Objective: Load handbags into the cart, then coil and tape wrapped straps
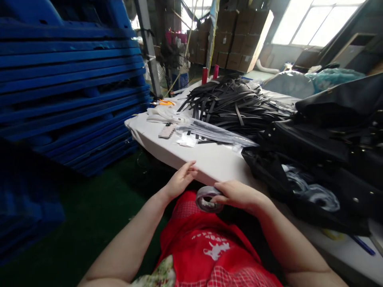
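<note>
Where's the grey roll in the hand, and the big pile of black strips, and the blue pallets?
Grey roll (pixel 200 200): head view, left side of its ring.
Pile of black strips (pixel 235 104): head view, middle of the heap.
Blue pallets (pixel 86 76): head view, side of the stack.

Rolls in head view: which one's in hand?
The grey roll, gripped by the right hand in front of the table edge; the pale, shiny rolls lie among black material, untouched.
</note>
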Tool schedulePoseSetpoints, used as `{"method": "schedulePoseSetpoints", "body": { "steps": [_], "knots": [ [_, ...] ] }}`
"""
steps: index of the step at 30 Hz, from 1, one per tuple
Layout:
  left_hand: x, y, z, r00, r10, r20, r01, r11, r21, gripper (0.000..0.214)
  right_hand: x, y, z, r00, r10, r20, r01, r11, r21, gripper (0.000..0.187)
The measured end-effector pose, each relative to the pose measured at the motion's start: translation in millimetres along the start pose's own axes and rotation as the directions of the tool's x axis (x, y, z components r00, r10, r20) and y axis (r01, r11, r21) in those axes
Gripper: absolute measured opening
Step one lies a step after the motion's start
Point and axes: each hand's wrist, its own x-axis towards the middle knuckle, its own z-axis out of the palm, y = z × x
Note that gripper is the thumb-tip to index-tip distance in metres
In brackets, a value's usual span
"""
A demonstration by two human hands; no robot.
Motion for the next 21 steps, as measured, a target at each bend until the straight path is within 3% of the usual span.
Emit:
{"method": "schedulePoseSetpoints", "body": {
  "steps": [2,4,5,7,9,12,13,15,17,19,21],
  "knots": [
    [5,-5,15.9,0.985,0.039,0.166,-0.075,0.974,0.215,0.047,-9,3,-5,0.993,0.016,0.113,-0.017,1.0,0.001,0.03],
    [11,-8,35.2,0.97,0.038,0.24,-0.097,0.966,0.24,0.037,-12,4,-1,0.999,0.046,0.02,-0.048,0.992,0.113,0.032],
    [13,-9,44.4,0.983,0.033,0.181,-0.068,0.979,0.192,0.038,-12,5,4,0.996,0.074,-0.05,-0.064,0.983,0.175,0.035],
    [18,-11,61.1,0.999,0.0,-0.037,0.0,1.0,0.005,0.047,-12,9,17,0.979,0.114,-0.168,-0.062,0.955,0.289,0.038],
    [21,-14,76.1,0.977,-0.037,-0.211,-0.009,0.977,-0.213,0.054,-14,14,29,0.955,0.107,-0.276,0.007,0.924,0.383,0.04],
    [19,-23,96.0,0.943,-0.08,-0.323,-0.059,0.916,-0.398,0.053,-22,23,33,0.903,0.148,-0.403,0.075,0.87,0.487,0.035],
    [17,-27,101.2,0.941,-0.099,-0.322,-0.045,0.91,-0.412,0.052,-28,26,28,0.907,0.169,-0.386,0.055,0.861,0.506,0.035],
    [10,-32,108.9,0.97,-0.119,-0.212,0.039,0.937,-0.347,0.05,-43,30,12,0.958,0.161,-0.237,-0.032,0.882,0.471,0.036],
    [4,-35,114.1,0.992,-0.119,0.044,0.124,0.985,-0.121,0.052,-61,30,-4,0.994,0.113,-0.006,-0.106,0.943,0.316,0.038],
    [1,-39,118.6,0.952,-0.123,0.279,0.074,0.981,0.18,0.051,-75,29,-11,0.97,0.09,0.227,-0.125,0.981,0.147,0.038],
    [-2,-48,121.5,0.926,-0.131,0.355,-0.007,0.932,0.363,0.051,-85,31,-5,0.928,0.135,0.348,-0.172,0.982,0.076,0.039]
  ]
}}
